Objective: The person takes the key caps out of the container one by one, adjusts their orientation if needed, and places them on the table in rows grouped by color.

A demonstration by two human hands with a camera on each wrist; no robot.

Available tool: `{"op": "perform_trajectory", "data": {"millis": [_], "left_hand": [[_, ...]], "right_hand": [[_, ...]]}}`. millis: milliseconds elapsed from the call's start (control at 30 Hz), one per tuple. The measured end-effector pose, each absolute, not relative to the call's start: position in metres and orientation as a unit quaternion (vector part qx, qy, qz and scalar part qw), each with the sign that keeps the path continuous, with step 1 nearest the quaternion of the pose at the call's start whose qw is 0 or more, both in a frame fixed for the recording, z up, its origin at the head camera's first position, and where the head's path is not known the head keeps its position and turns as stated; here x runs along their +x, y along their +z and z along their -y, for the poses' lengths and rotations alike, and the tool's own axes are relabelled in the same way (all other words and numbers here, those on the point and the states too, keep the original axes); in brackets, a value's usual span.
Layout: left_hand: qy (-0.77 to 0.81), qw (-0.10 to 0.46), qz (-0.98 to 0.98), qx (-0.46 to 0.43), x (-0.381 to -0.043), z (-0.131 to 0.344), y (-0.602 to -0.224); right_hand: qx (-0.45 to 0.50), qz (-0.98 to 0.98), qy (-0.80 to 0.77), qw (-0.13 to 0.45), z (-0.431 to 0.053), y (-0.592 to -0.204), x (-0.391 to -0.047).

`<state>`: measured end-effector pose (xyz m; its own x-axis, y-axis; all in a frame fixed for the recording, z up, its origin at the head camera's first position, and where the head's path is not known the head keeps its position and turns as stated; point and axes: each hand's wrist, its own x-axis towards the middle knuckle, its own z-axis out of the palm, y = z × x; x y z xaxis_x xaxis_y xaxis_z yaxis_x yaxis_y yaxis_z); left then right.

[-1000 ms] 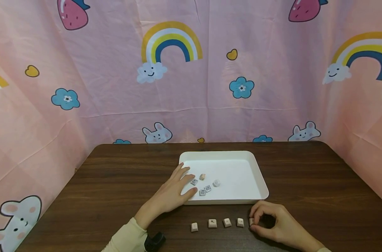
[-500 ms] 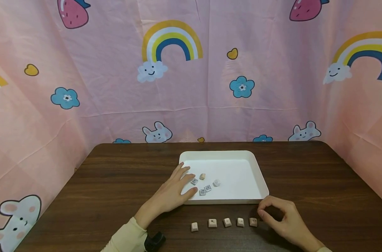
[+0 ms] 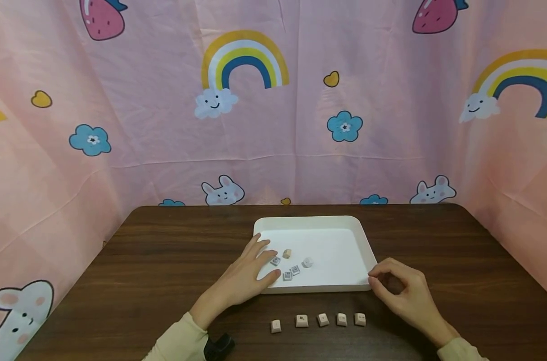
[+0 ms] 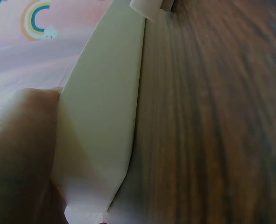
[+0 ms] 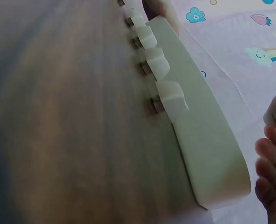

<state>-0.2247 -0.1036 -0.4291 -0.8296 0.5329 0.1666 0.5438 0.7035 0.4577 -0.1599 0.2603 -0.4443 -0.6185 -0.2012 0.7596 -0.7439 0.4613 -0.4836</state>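
Observation:
My left hand [image 3: 244, 276] lies over the left side of the white tray [image 3: 355, 250], its fingers spread over the rim. In the left wrist view the hand is up against the tray wall [image 4: 100, 107]. Several keycaps lie inside the tray near those fingers, among them a beige one [image 3: 287, 253] and a pale one [image 3: 307, 262]. My right hand [image 3: 406, 291] is at the tray's front right corner, fingers loosely bent, thumb and index tips close together, nothing visible between them. In front of the tray several beige keycaps form a row, the rightmost keycap [image 3: 360, 319] nearest the right hand.
The dark wooden table [image 3: 183, 240] carries everything. A pink patterned cloth [image 3: 273, 125] hangs behind and at both sides. A black wrist strap [image 3: 219, 347] shows by the left sleeve.
My right hand has let go of the rightmost keycap in the row and moved up and right to the tray's corner. The left hand stays in place.

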Motion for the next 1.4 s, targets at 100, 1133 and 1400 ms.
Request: {"op": "perform_trajectory", "data": {"millis": [100, 1133, 1400], "left_hand": [[-0.251, 0.013, 0.923, -0.290, -0.224, 0.107, -0.428], [-0.246, 0.020, 0.918, -0.309, -0.222, 0.109, -0.433], [-0.244, 0.024, 0.918, -0.313, -0.223, 0.109, -0.432]], "right_hand": [[0.299, 0.804, 0.404, 0.317, -0.253, -0.437, -0.169], [0.384, 0.912, 0.135, -0.039, -0.157, -0.358, -0.256], [0.400, 0.912, 0.080, -0.039, -0.125, -0.366, -0.264]]}}
